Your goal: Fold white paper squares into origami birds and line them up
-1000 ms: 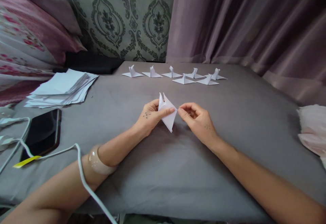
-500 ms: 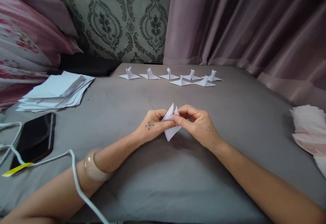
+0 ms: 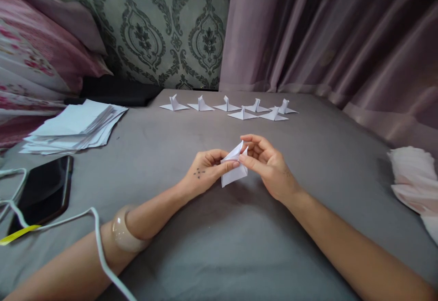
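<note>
Turns the small white figure of folded paper (image 3: 234, 177) since half a second ago, from a single downward point to a broad lower edge, peaked tips now farther right. Also lifts the index finger of the right hand (image 3: 275, 173) away from the thumb, up beside the taller tip. Grips the figure in the left hand (image 3: 203, 171), thumb across the front, fingers behind, just above the grey cloth-covered surface (image 3: 205, 255), about midway between its left and right edges. Lays the right thumb on the right-hand flap, other fingers loosely curved behind; cannot tell of any pinch there. Has seven winged white paper figures (image 3: 243, 115) beyond, five in a row along the far edge and two just in front. Has toward the far left corner a loose stack of white paper sheets (image 3: 73, 121), and nearer along the left edge a black rectangular phone (image 3: 43, 189). Wears a glossy beige bangle (image 3: 125, 233) on the left forearm, crossed by a white cable (image 3: 100, 244). Has at the right edge a crumpled pale pink and white cloth (image 3: 414, 178).
</note>
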{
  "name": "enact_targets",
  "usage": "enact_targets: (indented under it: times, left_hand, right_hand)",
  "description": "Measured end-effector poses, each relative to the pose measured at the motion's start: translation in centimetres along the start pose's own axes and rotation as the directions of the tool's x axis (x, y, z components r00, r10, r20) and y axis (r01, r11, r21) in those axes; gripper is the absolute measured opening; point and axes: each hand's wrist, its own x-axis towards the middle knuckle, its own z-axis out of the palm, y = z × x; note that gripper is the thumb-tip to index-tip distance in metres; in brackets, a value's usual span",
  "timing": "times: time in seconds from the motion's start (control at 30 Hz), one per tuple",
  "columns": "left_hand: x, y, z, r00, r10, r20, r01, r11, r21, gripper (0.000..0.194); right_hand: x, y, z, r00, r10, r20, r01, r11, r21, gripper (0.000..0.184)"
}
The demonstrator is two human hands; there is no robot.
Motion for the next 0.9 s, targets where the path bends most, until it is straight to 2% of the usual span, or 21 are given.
enact_targets:
  times: [0.13, 0.23, 0.33, 0.4, 0.53, 0.7, 0.9]
  left_hand:
    - [-0.04, -0.39, 0.19, 0.997, 0.067, 0.043, -0.067, 0.998, -0.01, 0.03]
    - [-0.12, -0.71, 0.33, 0.988, 0.154, 0.016, -0.153, 0.988, -0.029, 0.041]
    - [-0.17, -0.73, 0.39, 0.965, 0.26, -0.039, -0.255, 0.962, 0.101, 0.027]
    - [-0.15, -0.66, 0.34, 0.955, 0.288, -0.071, -0.269, 0.941, 0.204, 0.02]
    - [-0.08, -0.63, 0.04, 0.962, 0.257, -0.092, -0.224, 0.937, 0.269, 0.021]
    - [-0.08, -0.84, -0.11, 0.971, 0.231, -0.065, -0.215, 0.957, 0.196, 0.021]
    - [-0.24, -0.76, 0.03, 0.976, 0.217, -0.018, -0.214, 0.971, 0.103, 0.016]
  right_hand:
    - [0.02, -0.34, -0.32, 0.996, 0.059, 0.069, -0.056, 0.997, -0.049, 0.018]
    - [0.14, -0.2, -0.28, 0.998, 0.06, 0.026, -0.059, 0.997, -0.047, 0.015]
    - [0.25, 0.04, -0.11, 0.999, 0.03, -0.034, -0.033, 0.996, -0.086, 0.017]
    - [0.24, 0.11, 0.0, 0.999, 0.002, -0.049, -0.008, 0.992, -0.124, 0.018]
    - [0.1, 0.12, 0.09, 0.997, -0.066, -0.037, 0.058, 0.979, -0.196, 0.019]
    - [-0.01, 0.01, 0.16, 0.996, -0.091, 0.001, 0.088, 0.967, -0.24, 0.019]
    - [0.05, -0.03, 0.49, 0.998, -0.061, -0.029, 0.053, 0.971, -0.234, 0.023]
